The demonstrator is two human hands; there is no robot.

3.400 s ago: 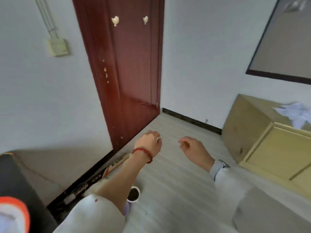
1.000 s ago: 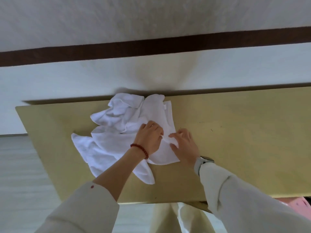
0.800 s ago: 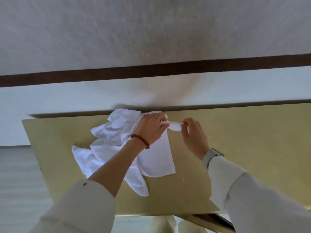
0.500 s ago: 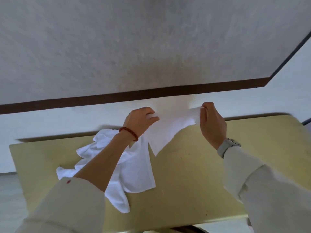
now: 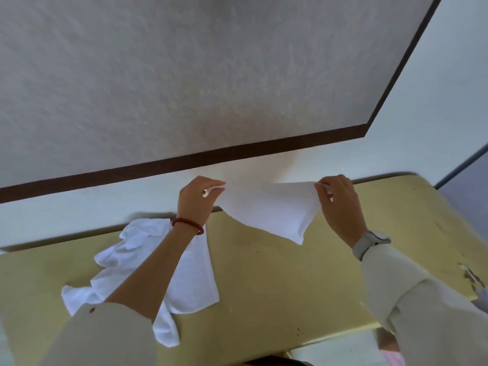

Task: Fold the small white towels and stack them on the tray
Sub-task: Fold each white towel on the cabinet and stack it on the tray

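Note:
A small white towel (image 5: 272, 210) hangs spread in the air above the yellow-green cabinet top (image 5: 277, 281). My left hand (image 5: 196, 200) pinches its left upper corner, and my right hand (image 5: 339, 200) pinches its right upper corner. The towel's lower edge sags toward the cabinet top without clearly touching it. A crumpled pile of white towels (image 5: 155, 270) lies on the left part of the cabinet top, partly hidden by my left forearm. No tray is in view.
A white wall with a dark-framed panel (image 5: 184, 75) rises right behind the cabinet. The cabinet top's front edge (image 5: 317, 339) runs near the bottom, and its right end (image 5: 459, 233) is scuffed. Something pink (image 5: 390, 352) shows below at lower right.
I turned from the door to the cabinet, picked one towel off the pile, lifted it, and have pulled my hands apart, so it now hangs stretched out wide.

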